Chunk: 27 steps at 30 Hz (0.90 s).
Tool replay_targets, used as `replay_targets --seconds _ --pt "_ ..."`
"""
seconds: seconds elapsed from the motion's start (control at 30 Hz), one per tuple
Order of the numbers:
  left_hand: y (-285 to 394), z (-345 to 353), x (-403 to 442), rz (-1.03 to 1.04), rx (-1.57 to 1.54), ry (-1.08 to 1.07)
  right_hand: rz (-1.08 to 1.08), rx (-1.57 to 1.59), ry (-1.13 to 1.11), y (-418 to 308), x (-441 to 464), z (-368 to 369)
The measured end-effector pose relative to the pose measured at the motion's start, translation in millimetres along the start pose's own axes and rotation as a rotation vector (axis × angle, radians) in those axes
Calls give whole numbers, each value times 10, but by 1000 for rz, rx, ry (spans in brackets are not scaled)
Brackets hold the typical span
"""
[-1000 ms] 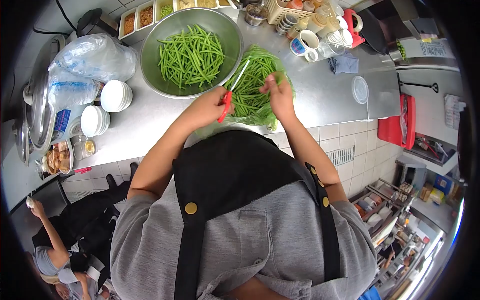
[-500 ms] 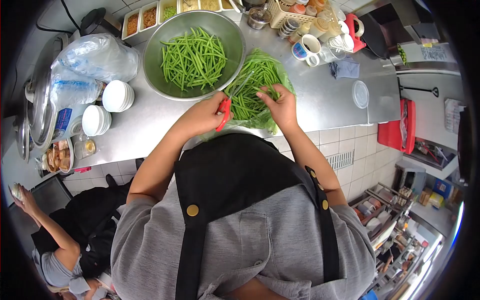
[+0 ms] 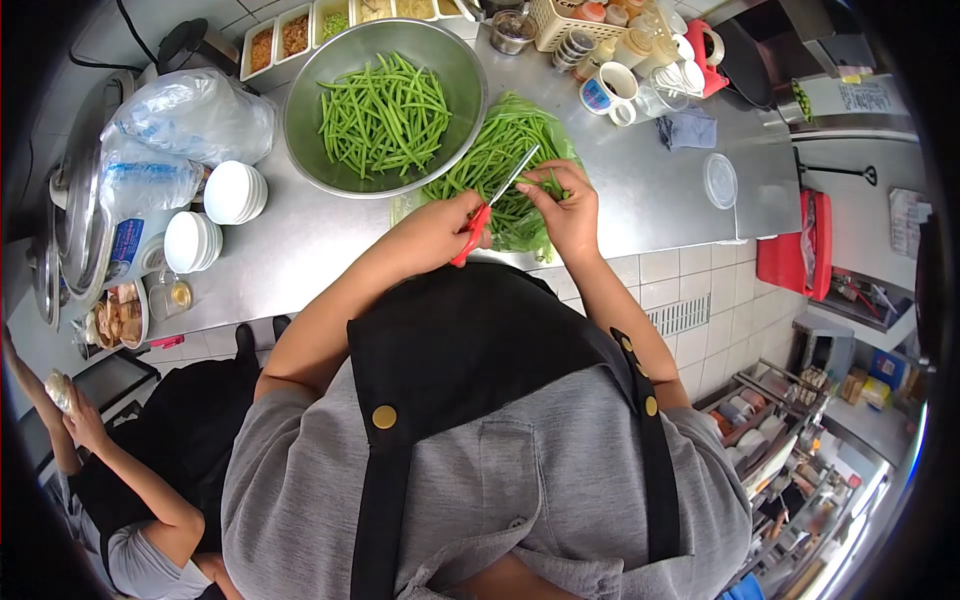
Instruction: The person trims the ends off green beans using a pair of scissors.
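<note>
My left hand [image 3: 438, 232] is closed around the red handles of a pair of scissors [image 3: 476, 232], whose metal blades point up and right over the beans. My right hand [image 3: 569, 212] pinches green beans [image 3: 545, 180] between thumb and fingers, close to the blade tips. Below both hands, a heap of green beans [image 3: 508, 140] lies on an opened clear plastic bag [image 3: 405, 207]. Just beyond my left hand, a large steel bowl [image 3: 300, 140] contains more green beans [image 3: 385, 115].
The steel counter [image 3: 640, 190] carries stacked white bowls [image 3: 235, 192] and plastic bags [image 3: 190, 115] at left. Food containers [image 3: 295, 35] line the back. Bottles [image 3: 632, 45], a mug [image 3: 608, 88], a cloth [image 3: 687, 129] and a clear lid [image 3: 720, 180] sit right. A co-worker [image 3: 150, 490] is at lower left.
My left hand and the scissors have moved right, bringing the blades near my right hand's fingers. My right hand has barely shifted. The co-worker's arms have changed position.
</note>
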<state>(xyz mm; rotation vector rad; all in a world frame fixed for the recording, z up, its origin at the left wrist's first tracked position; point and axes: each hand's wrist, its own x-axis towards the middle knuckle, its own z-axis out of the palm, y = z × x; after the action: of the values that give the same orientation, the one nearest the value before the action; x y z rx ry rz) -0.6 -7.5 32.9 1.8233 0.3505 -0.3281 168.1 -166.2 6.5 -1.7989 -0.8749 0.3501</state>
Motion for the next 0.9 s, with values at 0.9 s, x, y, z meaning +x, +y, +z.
replay_targets --seconds 0.9 --pt "113 -213 -22 -32 365 42 -28 102 200 -230 -22 -129"
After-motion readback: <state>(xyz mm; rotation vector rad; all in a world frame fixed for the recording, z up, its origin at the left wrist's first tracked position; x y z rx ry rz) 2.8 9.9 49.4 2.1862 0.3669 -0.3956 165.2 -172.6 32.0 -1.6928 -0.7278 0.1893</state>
